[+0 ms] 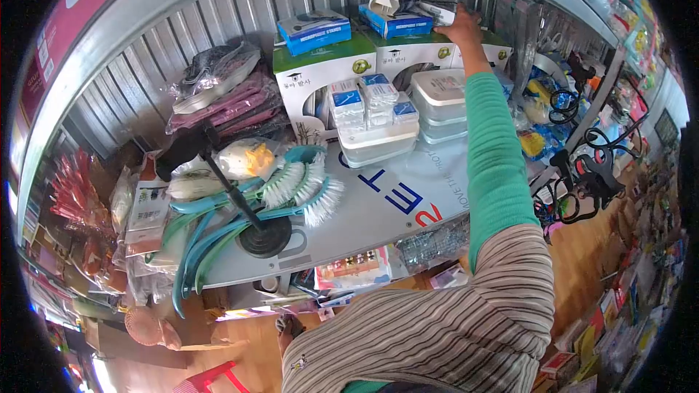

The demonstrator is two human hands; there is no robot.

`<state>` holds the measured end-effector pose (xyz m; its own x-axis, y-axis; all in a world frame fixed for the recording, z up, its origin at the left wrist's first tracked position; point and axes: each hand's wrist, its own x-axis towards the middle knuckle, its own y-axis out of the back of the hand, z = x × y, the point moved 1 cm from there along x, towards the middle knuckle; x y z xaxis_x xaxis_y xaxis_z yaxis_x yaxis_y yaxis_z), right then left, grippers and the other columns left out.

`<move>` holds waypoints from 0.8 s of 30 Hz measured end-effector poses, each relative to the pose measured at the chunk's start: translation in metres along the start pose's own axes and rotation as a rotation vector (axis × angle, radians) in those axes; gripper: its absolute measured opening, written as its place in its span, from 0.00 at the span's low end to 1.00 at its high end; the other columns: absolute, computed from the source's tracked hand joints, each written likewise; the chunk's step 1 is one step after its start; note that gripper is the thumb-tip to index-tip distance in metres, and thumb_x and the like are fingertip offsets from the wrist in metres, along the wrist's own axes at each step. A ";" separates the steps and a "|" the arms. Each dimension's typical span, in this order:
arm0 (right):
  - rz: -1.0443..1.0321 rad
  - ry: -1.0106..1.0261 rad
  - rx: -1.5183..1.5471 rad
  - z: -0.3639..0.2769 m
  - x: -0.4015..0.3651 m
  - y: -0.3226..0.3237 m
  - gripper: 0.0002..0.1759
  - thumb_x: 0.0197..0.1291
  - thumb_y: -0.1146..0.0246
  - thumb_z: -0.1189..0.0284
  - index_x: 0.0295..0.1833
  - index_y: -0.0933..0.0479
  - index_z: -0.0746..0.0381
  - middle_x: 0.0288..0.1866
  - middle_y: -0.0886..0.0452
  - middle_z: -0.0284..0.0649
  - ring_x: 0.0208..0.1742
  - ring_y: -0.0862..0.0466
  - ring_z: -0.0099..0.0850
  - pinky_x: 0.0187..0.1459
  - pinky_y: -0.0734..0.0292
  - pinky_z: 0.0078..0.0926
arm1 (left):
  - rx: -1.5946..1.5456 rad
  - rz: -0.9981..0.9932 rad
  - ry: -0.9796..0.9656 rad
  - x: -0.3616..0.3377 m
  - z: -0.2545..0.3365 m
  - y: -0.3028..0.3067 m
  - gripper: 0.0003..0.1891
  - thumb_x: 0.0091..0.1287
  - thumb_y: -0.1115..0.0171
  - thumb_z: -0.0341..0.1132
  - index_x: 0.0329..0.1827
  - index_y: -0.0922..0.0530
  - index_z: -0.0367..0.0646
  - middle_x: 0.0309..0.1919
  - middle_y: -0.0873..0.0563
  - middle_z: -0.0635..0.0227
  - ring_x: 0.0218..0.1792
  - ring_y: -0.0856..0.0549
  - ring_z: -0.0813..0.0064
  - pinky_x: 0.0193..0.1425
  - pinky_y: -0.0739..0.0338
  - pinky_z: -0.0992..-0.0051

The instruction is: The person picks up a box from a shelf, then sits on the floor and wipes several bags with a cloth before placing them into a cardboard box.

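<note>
At the back of the shelf, my right hand (464, 28) reaches up to the end of a small white box (438, 12), with thumb and fingers around its end. That box lies beside an opened carton (393, 0), on top of a blue microphone stand box (397, 23). Another blue microphone stand box (313, 32) sits to the left. Both rest on large green and white boxes (399, 57). My left hand (290, 326) hangs low by my body, mostly hidden; its fingers cannot be made out.
Plastic containers (378, 144) carry small blue and white packs (346, 102). Dish brushes (295, 188) and a black plunger (265, 239) lie on the shelf (364, 222), the brush handles overhanging its front edge. Black cable items (590, 175) hang at the right. A red stool (211, 380) stands below.
</note>
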<state>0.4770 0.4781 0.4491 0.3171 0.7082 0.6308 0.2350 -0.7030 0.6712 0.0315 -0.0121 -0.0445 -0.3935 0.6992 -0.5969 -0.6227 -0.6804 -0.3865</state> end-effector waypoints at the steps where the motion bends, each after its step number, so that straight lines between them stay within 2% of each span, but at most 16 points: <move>1: 0.000 0.030 -0.015 0.006 0.008 -0.004 0.48 0.30 0.29 0.57 0.61 0.43 0.55 0.58 0.38 0.54 0.60 0.39 0.48 0.53 0.35 0.43 | 0.000 0.003 -0.004 0.001 0.001 -0.001 0.07 0.58 0.44 0.36 0.35 0.27 0.44 0.25 0.21 0.66 0.22 0.21 0.71 0.23 0.25 0.72; 2: 0.001 0.060 -0.027 0.012 0.015 -0.007 0.46 0.30 0.29 0.59 0.60 0.40 0.56 0.56 0.35 0.54 0.56 0.33 0.46 0.51 0.32 0.37 | -0.003 0.008 -0.008 0.002 0.002 0.000 0.07 0.58 0.44 0.36 0.35 0.27 0.44 0.25 0.21 0.66 0.22 0.21 0.71 0.23 0.25 0.72; 3: 0.004 0.057 -0.020 0.018 0.022 -0.012 0.46 0.30 0.29 0.59 0.60 0.40 0.56 0.56 0.35 0.54 0.56 0.33 0.46 0.51 0.32 0.37 | -0.004 0.013 -0.015 0.002 0.005 0.000 0.07 0.58 0.44 0.36 0.35 0.27 0.44 0.25 0.21 0.66 0.22 0.21 0.70 0.23 0.25 0.72; 5: 0.033 0.075 -0.046 0.029 0.030 -0.019 0.42 0.34 0.29 0.59 0.58 0.37 0.59 0.53 0.30 0.47 0.54 0.29 0.41 0.51 0.32 0.37 | -0.012 0.021 -0.025 0.004 0.009 0.001 0.07 0.57 0.44 0.36 0.35 0.27 0.44 0.25 0.21 0.66 0.21 0.21 0.70 0.23 0.25 0.72; 9: 0.063 0.099 0.026 0.042 0.032 -0.014 0.39 0.33 0.29 0.59 0.54 0.33 0.62 0.47 0.26 0.48 0.48 0.25 0.41 0.49 0.31 0.36 | -0.021 0.028 -0.032 0.003 0.018 0.003 0.08 0.57 0.43 0.36 0.36 0.27 0.44 0.25 0.21 0.65 0.21 0.21 0.70 0.23 0.25 0.72; 12: 0.242 0.023 0.196 0.049 0.025 -0.002 0.35 0.30 0.28 0.60 0.47 0.28 0.65 0.40 0.23 0.49 0.43 0.22 0.40 0.46 0.28 0.34 | -0.022 0.010 -0.028 0.002 0.025 -0.002 0.08 0.57 0.43 0.36 0.36 0.28 0.44 0.25 0.21 0.65 0.21 0.21 0.70 0.22 0.25 0.72; 13: 0.190 -0.021 0.282 0.052 0.025 0.004 0.34 0.30 0.28 0.60 0.45 0.27 0.66 0.37 0.21 0.49 0.39 0.20 0.39 0.43 0.26 0.31 | -0.024 -0.002 -0.032 -0.001 0.029 -0.005 0.08 0.57 0.43 0.36 0.36 0.28 0.44 0.25 0.21 0.65 0.21 0.21 0.70 0.22 0.25 0.73; 14: 0.190 -0.030 0.271 0.055 0.020 0.008 0.34 0.30 0.28 0.60 0.45 0.27 0.66 0.37 0.21 0.49 0.39 0.20 0.39 0.43 0.26 0.31 | 0.013 0.050 -0.003 0.005 0.026 -0.003 0.09 0.57 0.42 0.36 0.36 0.28 0.44 0.26 0.22 0.65 0.21 0.21 0.69 0.22 0.25 0.72; 16: 0.321 0.063 0.524 0.052 0.001 0.021 0.34 0.29 0.28 0.59 0.44 0.26 0.67 0.35 0.21 0.48 0.36 0.20 0.37 0.40 0.26 0.27 | 0.036 0.031 0.003 0.023 0.018 0.003 0.09 0.57 0.42 0.36 0.36 0.28 0.44 0.26 0.22 0.65 0.21 0.21 0.69 0.23 0.25 0.72; 18: 0.282 -0.005 0.486 0.048 -0.020 0.035 0.33 0.30 0.28 0.61 0.44 0.26 0.67 0.35 0.20 0.47 0.35 0.20 0.33 0.39 0.26 0.25 | 0.057 -0.012 0.001 0.034 0.016 0.002 0.09 0.56 0.42 0.36 0.36 0.28 0.44 0.26 0.22 0.65 0.22 0.21 0.69 0.23 0.25 0.72; 20: 0.300 0.211 0.749 0.047 -0.054 0.052 0.29 0.33 0.28 0.65 0.44 0.26 0.67 0.35 0.20 0.46 0.35 0.20 0.31 0.40 0.27 0.24 | 0.082 -0.054 0.002 0.040 0.014 -0.002 0.09 0.56 0.42 0.36 0.37 0.28 0.44 0.26 0.22 0.65 0.22 0.21 0.70 0.23 0.25 0.72; 24: 0.292 0.243 0.798 0.049 -0.141 0.100 0.25 0.37 0.30 0.70 0.44 0.27 0.67 0.37 0.21 0.40 0.35 0.23 0.23 0.37 0.28 0.18 | 0.141 -0.120 0.022 0.052 0.010 -0.011 0.09 0.56 0.42 0.36 0.37 0.28 0.43 0.27 0.22 0.65 0.22 0.21 0.70 0.24 0.25 0.73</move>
<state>0.5008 0.3049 0.4085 0.2814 0.4238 0.8609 0.7753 -0.6291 0.0563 0.0110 0.0338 -0.0649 -0.2965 0.7677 -0.5681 -0.7534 -0.5536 -0.3548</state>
